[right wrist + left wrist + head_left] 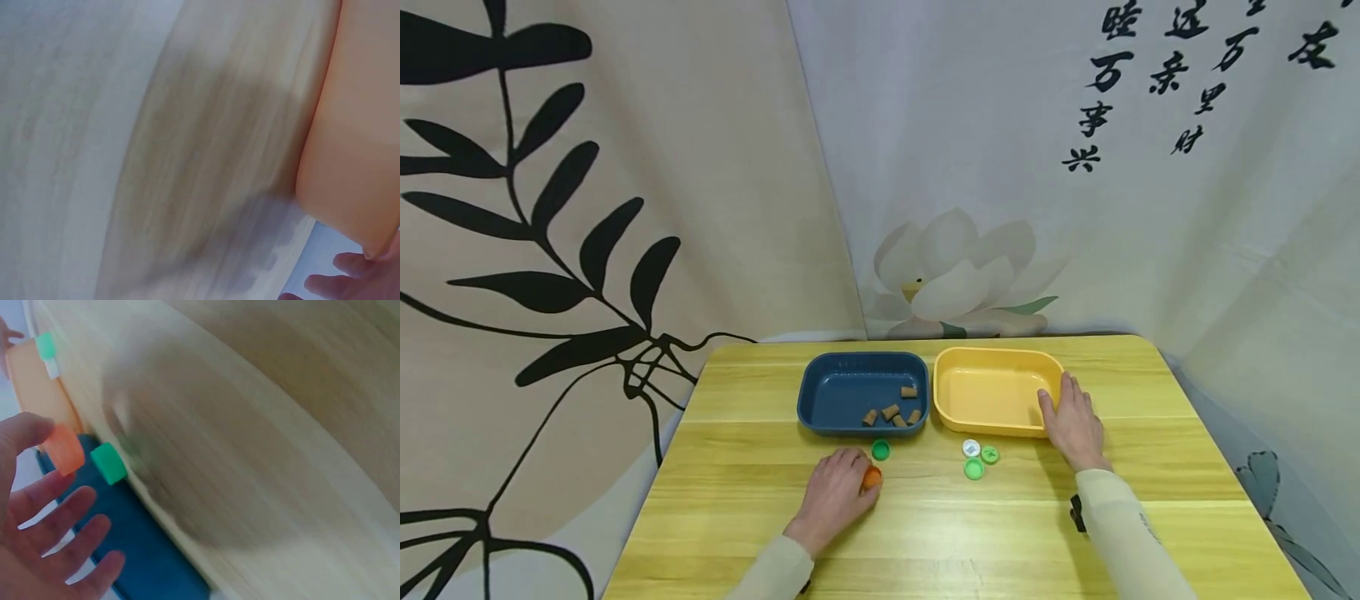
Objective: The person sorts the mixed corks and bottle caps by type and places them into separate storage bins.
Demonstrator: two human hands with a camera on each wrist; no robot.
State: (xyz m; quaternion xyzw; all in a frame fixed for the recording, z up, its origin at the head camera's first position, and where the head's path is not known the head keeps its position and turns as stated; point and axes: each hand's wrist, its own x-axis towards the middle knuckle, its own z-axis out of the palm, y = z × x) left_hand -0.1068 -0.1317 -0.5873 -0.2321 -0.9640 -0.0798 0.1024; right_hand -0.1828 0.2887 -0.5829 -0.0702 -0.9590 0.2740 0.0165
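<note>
Orange cap (872,477) lies at the two-to-three o'clock side of the left hand (835,493), between thumb and index finger, which pinch it; the other left fingers (70,515) are spread, as the left wrist view shows. It looks round, with no clear long axis. The left hand is the nearer one; the right hand (1075,429) is well apart, between two and three o'clock from the cap, its thumb over the rim of the yellow tray (977,387), its other fingers outside, holding the tray's three-to-four o'clock edge. From the cap, a dark green cap (881,450) lies near at twelve to one o'clock, the blue tray (850,387) beyond at twelve, the yellow tray at two. Three loose caps (973,469) lie on the tabletop (925,533) near three o'clock.
</note>
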